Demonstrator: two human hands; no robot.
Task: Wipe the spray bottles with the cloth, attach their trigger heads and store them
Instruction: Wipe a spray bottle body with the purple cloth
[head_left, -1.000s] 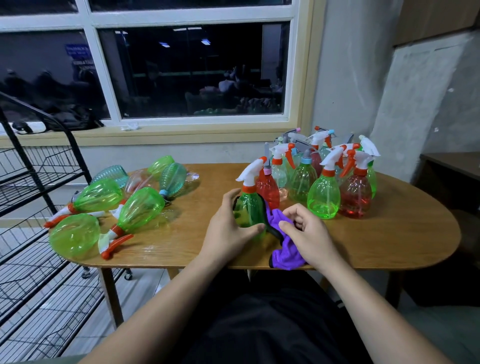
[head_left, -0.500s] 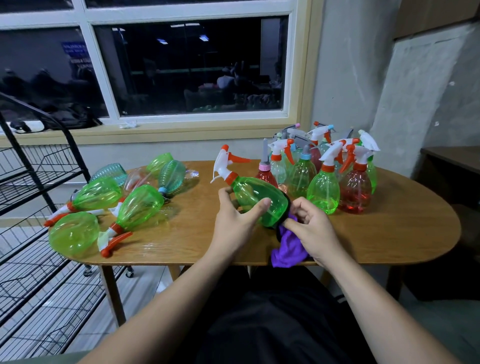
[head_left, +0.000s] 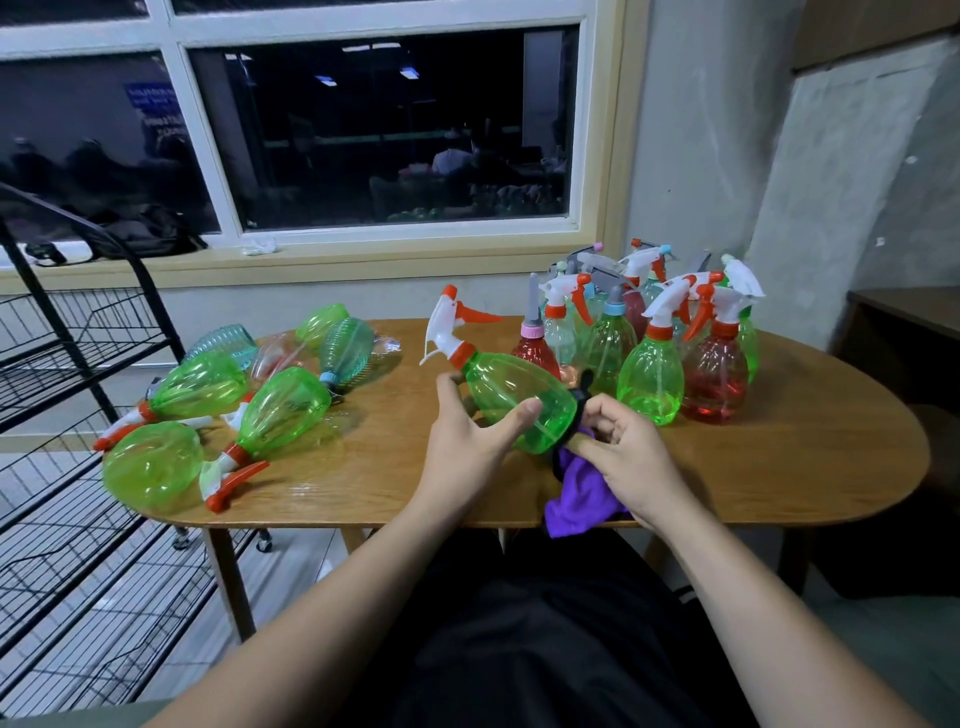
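The left hand (head_left: 467, 441) grips the tilted green bottle (head_left: 519, 405) over the table (head_left: 779, 457), thumb across its belly. The right hand (head_left: 623, 457), fingers curled, bunches the purple cloth (head_left: 576, 499) against its base. Upright bottles (head_left: 649, 374) crowd just behind; lying bottles (head_left: 280, 410) sit left, beside the rack (head_left: 78, 364).

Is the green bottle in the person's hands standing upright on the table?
No, the green bottle lies tilted in the left hand, its trigger head pointing up and left.

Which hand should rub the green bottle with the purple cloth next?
Probably the right. The right hand holds the purple cloth against the base of the tilted green bottle, while the left hand grips the bottle's body to steady it.
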